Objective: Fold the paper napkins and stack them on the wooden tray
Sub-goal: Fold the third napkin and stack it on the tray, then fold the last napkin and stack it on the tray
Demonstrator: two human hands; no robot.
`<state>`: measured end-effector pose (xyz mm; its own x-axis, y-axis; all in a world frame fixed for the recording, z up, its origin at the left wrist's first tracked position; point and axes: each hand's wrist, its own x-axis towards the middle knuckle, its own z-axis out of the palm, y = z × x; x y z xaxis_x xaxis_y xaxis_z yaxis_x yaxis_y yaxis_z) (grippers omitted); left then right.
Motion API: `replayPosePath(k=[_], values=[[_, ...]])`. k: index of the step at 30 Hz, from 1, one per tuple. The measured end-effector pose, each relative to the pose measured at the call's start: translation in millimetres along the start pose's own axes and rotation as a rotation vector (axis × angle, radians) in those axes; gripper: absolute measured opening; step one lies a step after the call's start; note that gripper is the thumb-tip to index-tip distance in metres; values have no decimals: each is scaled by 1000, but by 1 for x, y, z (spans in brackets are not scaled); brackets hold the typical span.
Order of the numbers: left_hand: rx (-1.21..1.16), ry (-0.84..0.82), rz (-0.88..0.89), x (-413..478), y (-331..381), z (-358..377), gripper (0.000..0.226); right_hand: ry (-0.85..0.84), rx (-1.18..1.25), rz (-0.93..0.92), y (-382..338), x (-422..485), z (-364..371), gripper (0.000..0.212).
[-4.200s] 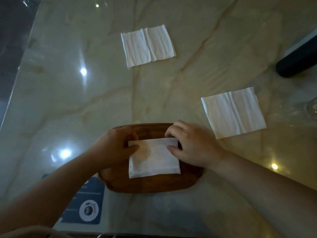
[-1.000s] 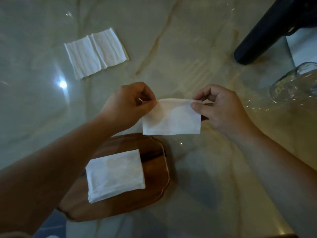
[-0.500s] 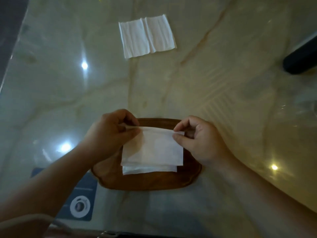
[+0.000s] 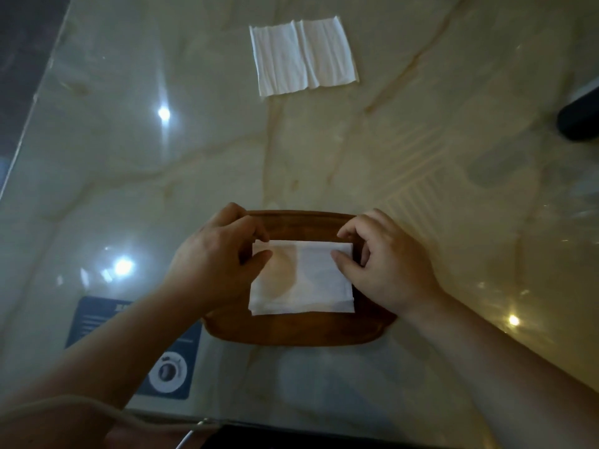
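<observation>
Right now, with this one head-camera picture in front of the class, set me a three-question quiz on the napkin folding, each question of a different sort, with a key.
1. True or false: the folded napkins lie on the wooden tray.
2. Multiple choice: where is the unfolded napkin? A) on the tray. B) on the table, beyond the tray. C) in the right hand.
3. Fill the gap: the left hand and the right hand touch the top napkin at its two ____ corners.

Key
1. True: layered edges show at the stack's near side.
2. B.
3. Far: the left hand's fingers pinch one; the right hand's grip is unclear.
</observation>
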<state>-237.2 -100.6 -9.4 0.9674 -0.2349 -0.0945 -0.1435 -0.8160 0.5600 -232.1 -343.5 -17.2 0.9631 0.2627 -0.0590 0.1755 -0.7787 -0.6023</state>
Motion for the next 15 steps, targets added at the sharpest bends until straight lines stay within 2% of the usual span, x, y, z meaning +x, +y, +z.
replayPosePath(k=[7, 15], values=[[29, 19, 35, 27, -13, -12, 18, 20, -48, -7, 11, 30, -9, 17], [127, 65, 140, 117, -23, -24, 25, 107, -17, 88, 28, 121, -28, 16]])
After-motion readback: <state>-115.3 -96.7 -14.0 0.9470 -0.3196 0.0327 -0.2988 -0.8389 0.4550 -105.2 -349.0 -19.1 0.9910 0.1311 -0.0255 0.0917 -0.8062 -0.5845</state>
